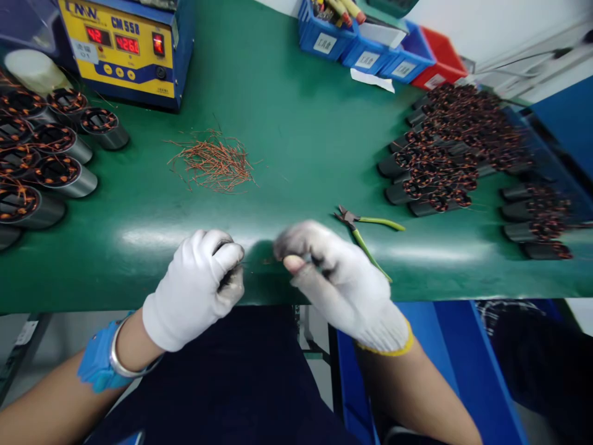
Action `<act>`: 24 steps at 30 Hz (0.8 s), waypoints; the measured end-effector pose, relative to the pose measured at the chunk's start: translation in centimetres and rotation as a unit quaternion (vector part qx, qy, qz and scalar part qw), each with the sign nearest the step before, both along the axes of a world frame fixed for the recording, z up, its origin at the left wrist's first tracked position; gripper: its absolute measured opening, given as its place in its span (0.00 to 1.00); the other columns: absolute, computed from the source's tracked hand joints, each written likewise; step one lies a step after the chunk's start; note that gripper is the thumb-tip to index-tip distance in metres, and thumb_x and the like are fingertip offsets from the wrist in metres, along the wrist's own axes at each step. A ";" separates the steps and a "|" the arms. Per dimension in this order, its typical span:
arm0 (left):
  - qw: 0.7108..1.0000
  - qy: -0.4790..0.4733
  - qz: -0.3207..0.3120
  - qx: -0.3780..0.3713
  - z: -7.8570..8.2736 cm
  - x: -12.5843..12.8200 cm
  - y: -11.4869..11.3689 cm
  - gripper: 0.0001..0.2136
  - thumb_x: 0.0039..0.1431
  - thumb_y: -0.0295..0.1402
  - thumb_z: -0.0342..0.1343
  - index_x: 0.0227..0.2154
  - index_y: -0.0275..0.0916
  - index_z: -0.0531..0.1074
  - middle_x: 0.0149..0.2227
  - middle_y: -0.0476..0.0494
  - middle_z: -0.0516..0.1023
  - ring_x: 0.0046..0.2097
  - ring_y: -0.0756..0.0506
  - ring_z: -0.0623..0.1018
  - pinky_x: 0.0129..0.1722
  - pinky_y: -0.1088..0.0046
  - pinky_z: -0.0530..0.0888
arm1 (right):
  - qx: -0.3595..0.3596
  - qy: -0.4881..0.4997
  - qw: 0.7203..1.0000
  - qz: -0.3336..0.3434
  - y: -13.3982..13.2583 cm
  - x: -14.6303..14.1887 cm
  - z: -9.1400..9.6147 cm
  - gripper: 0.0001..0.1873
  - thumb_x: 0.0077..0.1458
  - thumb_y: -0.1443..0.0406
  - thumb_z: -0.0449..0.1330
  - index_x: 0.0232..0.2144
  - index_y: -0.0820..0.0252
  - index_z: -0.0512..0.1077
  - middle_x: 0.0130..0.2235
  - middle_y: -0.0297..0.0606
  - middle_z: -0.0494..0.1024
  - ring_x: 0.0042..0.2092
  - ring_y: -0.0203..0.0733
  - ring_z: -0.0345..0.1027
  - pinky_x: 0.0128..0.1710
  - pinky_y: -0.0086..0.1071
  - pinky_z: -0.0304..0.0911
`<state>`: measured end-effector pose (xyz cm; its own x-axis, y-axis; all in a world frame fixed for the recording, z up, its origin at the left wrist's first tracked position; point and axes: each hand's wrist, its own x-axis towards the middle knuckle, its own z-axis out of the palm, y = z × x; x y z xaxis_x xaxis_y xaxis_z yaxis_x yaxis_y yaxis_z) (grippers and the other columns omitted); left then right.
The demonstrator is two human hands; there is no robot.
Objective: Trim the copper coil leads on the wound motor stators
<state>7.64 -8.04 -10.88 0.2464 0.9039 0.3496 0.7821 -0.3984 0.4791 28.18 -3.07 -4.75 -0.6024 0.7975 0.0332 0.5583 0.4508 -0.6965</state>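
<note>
My left hand, in a white glove, is closed near the front edge of the table, fingers curled against the thumb. Whatever it may hold is hidden. Opposite it, my right hand wears a white glove with a yellow cuff and a bare thumb tip. Its fingers curl toward the thumb in a pinch, blurred by motion; I cannot make out anything between them. Cutting pliers with green handles lie spread beside my right hand. A loose heap of copper wire pieces lies beyond my left hand.
Grey cylinders with copper windings stand at the left, and more wound cylinders crowd the right. A yellow and blue CM 558 unit sits at the back left. Blue bins and a red bin line the green table's far edge.
</note>
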 end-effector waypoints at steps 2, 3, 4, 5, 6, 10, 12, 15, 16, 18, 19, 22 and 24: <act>1.000 0.000 -0.004 0.000 0.1 0.0 0.0 0.07 0.55 0.25 0.50 0.37 0.37 0.69 0.37 0.39 0.73 0.38 0.40 0.72 0.36 0.59 0.72 | 0.009 0.006 1.000 -0.025 1.1 -0.4 0.5 0.15 0.59 0.59 0.55 0.46 0.59 0.70 0.54 0.47 0.72 0.53 0.46 0.68 0.48 0.37 0.64; 1.000 0.000 -0.005 0.002 0.1 -0.1 0.0 0.07 0.56 0.25 0.50 0.37 0.36 0.69 0.38 0.38 0.73 0.38 0.40 0.72 0.36 0.59 0.73 | -0.033 -0.010 0.999 -0.020 1.8 -0.8 0.5 0.19 0.57 0.57 0.57 0.49 0.59 0.69 0.54 0.46 0.72 0.52 0.46 0.69 0.47 0.37 0.65; 1.000 0.000 -0.006 0.002 0.1 -0.1 0.0 0.07 0.56 0.25 0.50 0.37 0.36 0.69 0.38 0.38 0.72 0.38 0.40 0.72 0.36 0.59 0.73 | -0.101 -0.033 0.994 -0.003 2.4 -1.3 0.3 0.21 0.56 0.57 0.59 0.49 0.58 0.69 0.50 0.44 0.75 0.49 0.45 0.71 0.44 0.35 0.67; 1.000 0.001 -0.006 0.003 0.1 -0.1 0.0 0.07 0.56 0.26 0.50 0.37 0.36 0.69 0.38 0.37 0.72 0.38 0.39 0.73 0.36 0.58 0.73 | -0.183 -0.055 0.981 0.025 2.9 -1.9 0.1 0.19 0.54 0.56 0.60 0.46 0.58 0.71 0.43 0.40 0.79 0.42 0.42 0.74 0.38 0.32 0.68; 1.000 0.001 -0.006 0.005 0.1 -0.1 0.0 0.07 0.56 0.26 0.50 0.37 0.36 0.69 0.38 0.37 0.72 0.39 0.39 0.73 0.36 0.58 0.73 | -0.263 -0.071 0.961 0.055 3.4 -2.5 -0.3 0.16 0.53 0.56 0.61 0.41 0.58 0.73 0.36 0.37 0.80 0.36 0.39 0.74 0.33 0.29 0.67; 1.000 0.008 0.008 -0.004 0.2 0.0 0.0 0.06 0.56 0.28 0.50 0.36 0.37 0.67 0.38 0.37 0.71 0.39 0.39 0.72 0.37 0.57 0.73 | -0.462 -0.033 0.883 0.076 4.1 -4.4 -1.8 0.13 0.50 0.57 0.64 0.26 0.61 0.71 0.22 0.31 0.74 0.24 0.32 0.69 0.25 0.24 0.66; 1.000 -0.001 0.020 -0.010 0.4 0.1 -0.1 0.05 0.54 0.28 0.51 0.35 0.37 0.66 0.37 0.38 0.71 0.39 0.39 0.72 0.38 0.57 0.73 | -0.497 0.005 0.866 0.056 3.9 -4.6 -2.2 0.13 0.48 0.57 0.65 0.25 0.62 0.71 0.20 0.30 0.73 0.22 0.31 0.68 0.25 0.25 0.67; 0.999 -0.027 0.015 -0.038 0.7 0.1 -0.3 0.11 0.47 0.28 0.55 0.36 0.37 0.64 0.38 0.38 0.70 0.39 0.38 0.72 0.39 0.56 0.72 | -0.501 0.045 0.864 0.037 3.4 -4.4 -2.4 0.14 0.47 0.58 0.66 0.24 0.62 0.71 0.21 0.31 0.74 0.22 0.30 0.68 0.24 0.24 0.68; 0.998 -0.033 0.012 -0.046 0.8 0.1 -0.3 0.14 0.45 0.28 0.56 0.37 0.37 0.64 0.38 0.38 0.70 0.40 0.38 0.72 0.39 0.56 0.72 | -0.499 0.053 0.865 0.030 3.3 -4.4 -2.3 0.13 0.48 0.58 0.66 0.24 0.63 0.70 0.22 0.31 0.74 0.22 0.30 0.69 0.24 0.24 0.68; 0.998 -0.039 0.014 -0.047 0.9 0.0 -0.3 0.13 0.48 0.30 0.56 0.38 0.37 0.64 0.38 0.38 0.71 0.40 0.38 0.72 0.39 0.56 0.72 | -0.488 0.056 0.871 0.019 3.0 -4.3 -2.3 0.12 0.50 0.61 0.65 0.23 0.63 0.69 0.21 0.31 0.74 0.22 0.30 0.68 0.23 0.23 0.67; 0.998 -0.040 0.018 -0.041 0.8 -0.1 -0.3 0.11 0.51 0.30 0.55 0.38 0.37 0.64 0.37 0.39 0.71 0.39 0.39 0.72 0.39 0.57 0.72 | -0.479 0.054 0.876 0.017 2.9 -4.3 -2.3 0.10 0.51 0.63 0.64 0.24 0.63 0.69 0.21 0.30 0.73 0.22 0.30 0.68 0.23 0.22 0.67; 0.999 -0.038 0.012 -0.017 0.5 -0.2 0.0 0.04 0.57 0.28 0.50 0.36 0.39 0.63 0.35 0.41 0.71 0.37 0.42 0.72 0.37 0.60 0.72 | -0.454 0.062 0.889 0.013 2.6 -4.2 -2.4 0.06 0.53 0.67 0.61 0.26 0.63 0.69 0.21 0.29 0.72 0.22 0.29 0.67 0.22 0.22 0.66; 0.999 -0.044 -0.004 -0.011 0.4 -0.3 0.1 0.03 0.57 0.27 0.50 0.35 0.39 0.63 0.34 0.42 0.71 0.36 0.43 0.72 0.36 0.62 0.72 | -0.450 0.077 0.890 0.012 2.4 -4.1 -2.5 0.05 0.53 0.67 0.61 0.27 0.63 0.69 0.22 0.29 0.73 0.22 0.28 0.67 0.22 0.21 0.66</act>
